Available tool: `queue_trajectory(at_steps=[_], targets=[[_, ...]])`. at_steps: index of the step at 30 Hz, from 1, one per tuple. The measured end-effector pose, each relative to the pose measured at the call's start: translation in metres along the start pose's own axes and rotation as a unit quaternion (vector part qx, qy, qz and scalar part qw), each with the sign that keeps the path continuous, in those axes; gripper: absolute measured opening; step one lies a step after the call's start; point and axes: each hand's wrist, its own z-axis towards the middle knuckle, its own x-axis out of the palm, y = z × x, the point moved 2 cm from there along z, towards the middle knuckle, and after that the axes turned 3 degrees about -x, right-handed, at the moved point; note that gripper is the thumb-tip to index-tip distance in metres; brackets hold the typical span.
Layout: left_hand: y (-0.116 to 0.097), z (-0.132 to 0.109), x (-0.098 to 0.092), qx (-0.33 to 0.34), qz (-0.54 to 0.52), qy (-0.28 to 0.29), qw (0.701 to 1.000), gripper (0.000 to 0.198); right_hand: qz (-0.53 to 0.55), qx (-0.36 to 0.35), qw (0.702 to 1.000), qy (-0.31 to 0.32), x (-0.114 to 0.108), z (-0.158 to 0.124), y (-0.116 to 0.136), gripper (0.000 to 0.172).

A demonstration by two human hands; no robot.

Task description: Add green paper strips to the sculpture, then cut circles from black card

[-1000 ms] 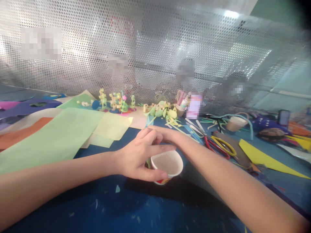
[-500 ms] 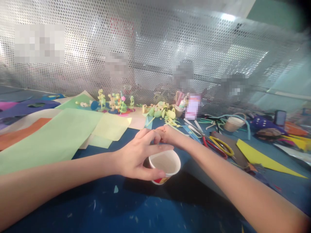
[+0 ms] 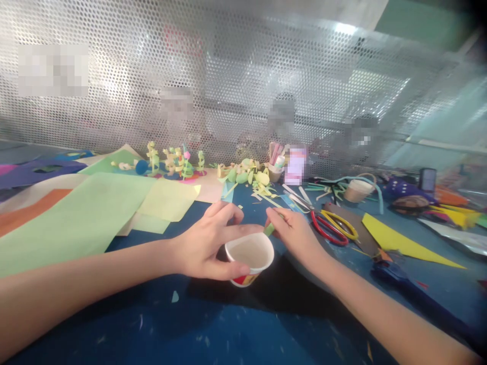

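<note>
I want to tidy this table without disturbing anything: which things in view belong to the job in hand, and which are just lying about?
Seemingly in use:
paper cup, in the left hand
small green piece, in the right hand

Apparently lying about, untouched:
scissors
yellow paper
large green sheet

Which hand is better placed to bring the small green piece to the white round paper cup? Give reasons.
Likely the right hand: it pinches the small green piece beside the white round paper cup, while the left hand is occupied holding the cup.
</note>
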Motion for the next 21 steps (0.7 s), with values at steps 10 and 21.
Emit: queue_trajectory(at_steps=[10, 21], targets=[[-0.001, 0.001, 0.0, -0.002, 0.002, 0.0, 1.0, 0.064, -0.074, -0.047, 0.993, -0.084, -0.009, -0.034, 0.012, 0.039], [-0.006, 0.002, -0.008, 0.016, -0.055, 0.026, 0.998, 0.056, 0.184, 0.057, 0.955, -0.226, -0.036, -0.01, -0.013, 0.037]])
